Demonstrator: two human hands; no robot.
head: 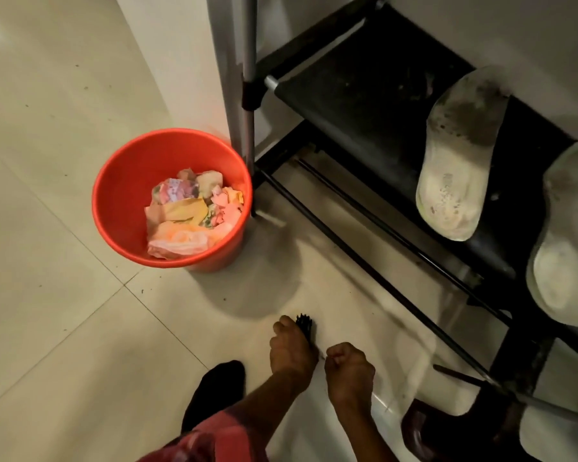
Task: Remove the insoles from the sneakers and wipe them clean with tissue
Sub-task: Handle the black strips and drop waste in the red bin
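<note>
Two dirt-stained white insoles lie on the black shoe rack at the right. One insole is in full view. The other insole is cut off by the frame's edge. Low in the middle, above the floor tiles, my left hand grips a black brush; only its bristle end shows past my fingers. My right hand is beside it, curled into a fist with nothing visible in it. Both hands are well below and to the left of the insoles. No sneaker is in view.
A red bucket holding crumpled paper and tissue stands on the floor left of the rack's metal post. My black-socked foot is at bottom centre. A dark brown shoe sits under the rack's corner.
</note>
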